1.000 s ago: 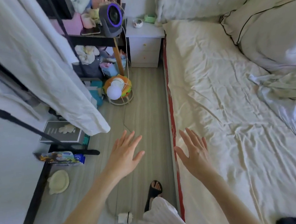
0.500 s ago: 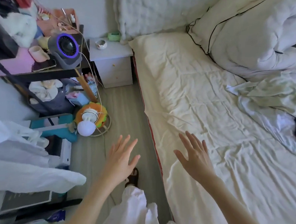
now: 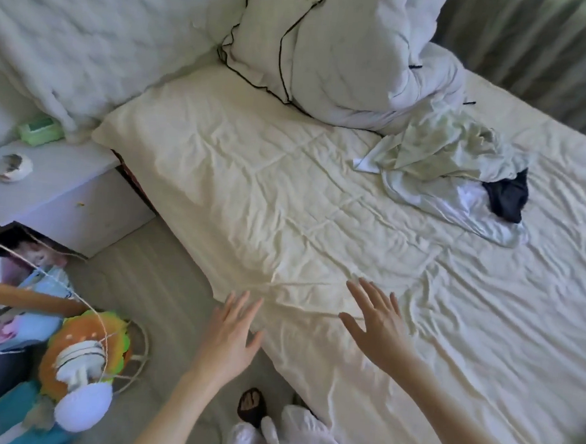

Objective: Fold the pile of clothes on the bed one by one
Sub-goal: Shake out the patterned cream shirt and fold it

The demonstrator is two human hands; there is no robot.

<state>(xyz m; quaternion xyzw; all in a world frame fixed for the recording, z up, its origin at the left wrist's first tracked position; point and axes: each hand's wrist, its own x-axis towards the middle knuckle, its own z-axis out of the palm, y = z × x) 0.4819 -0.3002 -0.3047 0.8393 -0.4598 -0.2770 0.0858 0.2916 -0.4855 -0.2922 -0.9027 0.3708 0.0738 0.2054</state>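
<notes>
Here my left hand (image 3: 228, 334) is stretched out flat over the floor at the bed's near left edge, fingers straight and spread, gripping nothing. My right hand (image 3: 379, 325) hovers over the wrinkled cream sheet of the bed (image 3: 284, 221), fingers released and fanned the same way. The pile of clothes (image 3: 448, 176) lies far to the right on the sheet, well apart from both hands: pale green and white cloth crumpled together with a black garment (image 3: 507, 197) at its right side, just beside the bunched white duvet (image 3: 346, 53).
</notes>
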